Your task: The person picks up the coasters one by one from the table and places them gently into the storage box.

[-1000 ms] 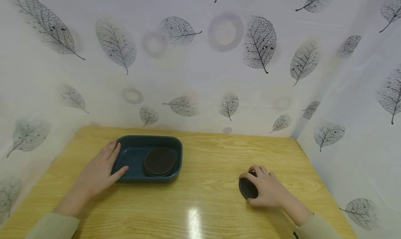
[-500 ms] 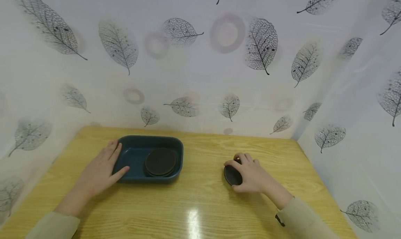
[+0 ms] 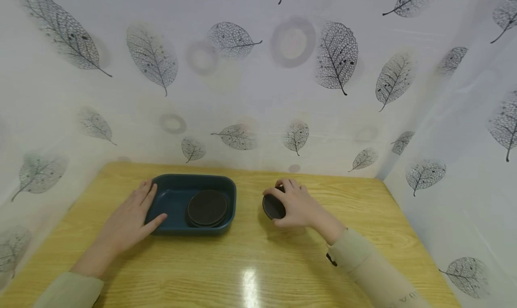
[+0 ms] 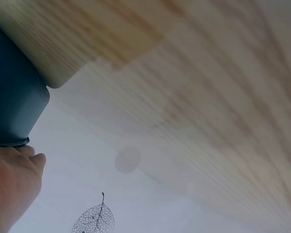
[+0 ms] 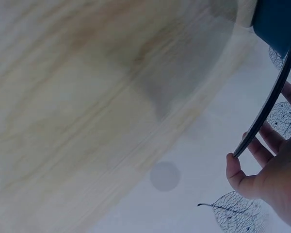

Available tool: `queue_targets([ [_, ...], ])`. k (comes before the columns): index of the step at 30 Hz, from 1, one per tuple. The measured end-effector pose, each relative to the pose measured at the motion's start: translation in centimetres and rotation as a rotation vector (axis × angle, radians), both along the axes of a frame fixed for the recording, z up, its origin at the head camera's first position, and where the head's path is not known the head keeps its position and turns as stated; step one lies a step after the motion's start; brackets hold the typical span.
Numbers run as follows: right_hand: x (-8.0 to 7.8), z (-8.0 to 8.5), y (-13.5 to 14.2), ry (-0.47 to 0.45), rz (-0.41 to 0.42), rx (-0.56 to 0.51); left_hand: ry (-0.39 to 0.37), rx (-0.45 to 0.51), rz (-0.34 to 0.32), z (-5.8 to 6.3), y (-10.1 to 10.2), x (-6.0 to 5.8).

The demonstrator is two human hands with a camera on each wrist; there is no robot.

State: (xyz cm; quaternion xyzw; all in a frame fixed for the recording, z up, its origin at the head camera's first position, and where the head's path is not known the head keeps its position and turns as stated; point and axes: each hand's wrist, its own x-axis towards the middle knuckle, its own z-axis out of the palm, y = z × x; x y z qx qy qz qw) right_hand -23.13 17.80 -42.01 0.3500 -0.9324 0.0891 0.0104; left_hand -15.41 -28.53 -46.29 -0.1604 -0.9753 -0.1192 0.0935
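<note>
My left hand (image 3: 127,222) rests with fairly straight fingers against the left end of a dark blue rectangular tray (image 3: 232,200), the thumb reaching over its front rim. In the left wrist view only part of that hand (image 4: 17,182) shows beside the tray's wall (image 4: 19,97). Inside the tray, toward the right, lie stacked round black coasters (image 3: 207,208); how many is unclear. To the right of the tray, my right hand (image 3: 296,204) pinches another black coaster (image 3: 273,205) by its edges, raised off the table. The right wrist view shows this thin coaster (image 5: 269,104) edge-on between thumb and fingers.
The tray stands on a yellow wood-grain table (image 3: 194,272), near its far left part. Pale leaf-printed sheeting (image 3: 262,97) rises behind the table and along both sides. A bright light reflection lies on the table near the front.
My right hand has carried the coaster leftward and farther back, closer to the tray. The left hand and the tray have stayed in place.
</note>
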Motion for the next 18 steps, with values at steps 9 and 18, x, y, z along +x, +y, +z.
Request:
queue_targets([
  [9, -1.4, 1.2, -3.7, -0.010, 0.048, 0.009, 0.012, 0.013, 0.010, -0.1, 0.0, 0.0],
  [18, -2.0, 3.2, -7.2, 0.021, 0.101, 0.025, -0.016, 0.015, 0.011, 0.1, 0.1, -0.1],
])
